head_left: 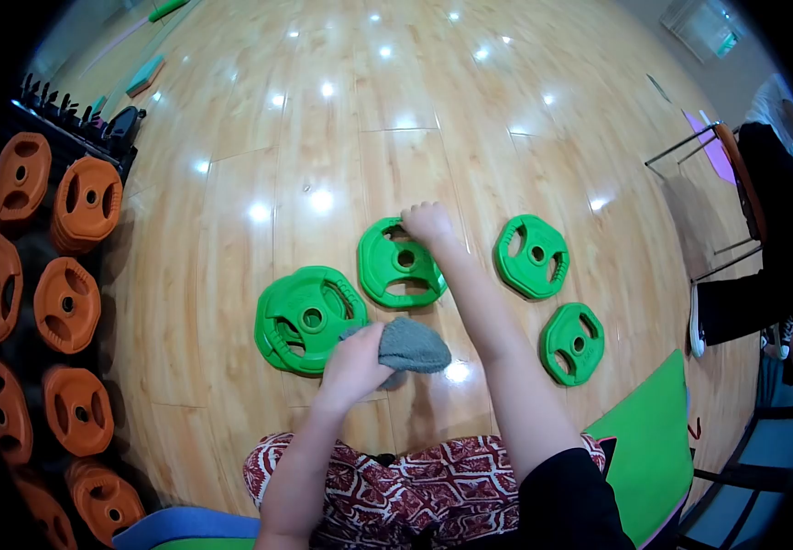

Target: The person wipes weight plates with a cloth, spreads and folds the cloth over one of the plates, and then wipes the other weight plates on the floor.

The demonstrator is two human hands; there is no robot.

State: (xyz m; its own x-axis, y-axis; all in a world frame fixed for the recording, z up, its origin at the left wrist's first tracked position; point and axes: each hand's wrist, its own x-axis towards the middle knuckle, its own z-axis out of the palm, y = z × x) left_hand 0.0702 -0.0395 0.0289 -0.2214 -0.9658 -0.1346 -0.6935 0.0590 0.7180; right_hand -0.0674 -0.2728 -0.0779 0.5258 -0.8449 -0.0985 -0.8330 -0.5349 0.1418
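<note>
My left hand (pixel 357 365) is closed round a grey cloth (pixel 415 346), which bulges out to the right of the fingers. Just behind that hand lies a stack of green weight plates (pixel 288 307), its lower right edge partly covered by the hand and cloth. Farther forward, my right hand (pixel 427 223) grips the upper right rim of another green weight plate (pixel 378 275), which rests on the floor. The fingertips are curled over and partly hidden. To the right of my right forearm lie two more green plates, an upper one (pixel 525 276) and a lower one (pixel 560 335).
Orange weight plates (pixel 78 412) fill a dark rack on the left. A green mat (pixel 648 440) lies at lower right, and a blue mat (pixel 185 524) at lower left. A person (pixel 735 307) sits on a chair (pixel 752 188) at right. The wooden floor (pixel 369 165) reflects ceiling lights.
</note>
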